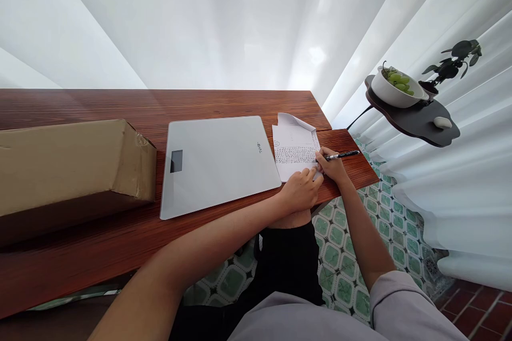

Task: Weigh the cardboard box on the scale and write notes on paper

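Note:
My right hand grips a dark pen, its fingers pinched near the writing end. The pen's tip meets a handwritten white paper near its right side. Rows of small dark writing fill the paper's middle, and a sheet at its top is curled over. My left hand rests on the paper's lower edge, its fingers stretched toward my right hand and lying on the sheet. Left of the paper lies a flat silver-grey panel with a small dark rectangle and lettering; its right edge runs close beside the paper.
A brown cardboard box stands at the left of the wooden table. To the right, a dark wavy-edged side table carries a white bowl of green grapes, a plant and a white computer mouse. White curtains hang behind.

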Demonstrator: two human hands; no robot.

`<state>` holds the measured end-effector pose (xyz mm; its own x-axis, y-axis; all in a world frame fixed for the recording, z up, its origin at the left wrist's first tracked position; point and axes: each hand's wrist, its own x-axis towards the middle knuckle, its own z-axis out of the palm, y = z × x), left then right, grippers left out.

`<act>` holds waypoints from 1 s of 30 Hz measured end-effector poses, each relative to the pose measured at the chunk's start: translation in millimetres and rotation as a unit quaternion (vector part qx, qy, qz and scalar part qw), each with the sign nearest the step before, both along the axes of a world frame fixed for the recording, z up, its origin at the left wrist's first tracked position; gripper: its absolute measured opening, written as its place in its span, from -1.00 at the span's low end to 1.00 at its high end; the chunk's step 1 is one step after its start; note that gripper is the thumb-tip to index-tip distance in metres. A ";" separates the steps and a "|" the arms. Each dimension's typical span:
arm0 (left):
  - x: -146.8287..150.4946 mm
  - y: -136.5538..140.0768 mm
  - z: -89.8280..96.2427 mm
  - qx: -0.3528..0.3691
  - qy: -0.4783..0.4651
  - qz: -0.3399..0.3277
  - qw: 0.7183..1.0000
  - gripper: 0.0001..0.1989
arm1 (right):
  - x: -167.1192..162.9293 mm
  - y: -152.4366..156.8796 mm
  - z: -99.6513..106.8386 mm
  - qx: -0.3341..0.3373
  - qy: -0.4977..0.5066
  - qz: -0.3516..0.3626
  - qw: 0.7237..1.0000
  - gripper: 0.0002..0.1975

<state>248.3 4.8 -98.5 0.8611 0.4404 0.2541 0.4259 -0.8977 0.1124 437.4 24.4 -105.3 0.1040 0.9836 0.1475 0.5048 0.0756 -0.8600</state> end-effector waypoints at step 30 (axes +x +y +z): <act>0.1 -0.2 2.5 -0.008 0.011 -0.004 1.000 -0.74 | -0.7 1.0 0.5 -0.020 0.002 -0.025 0.999 -0.61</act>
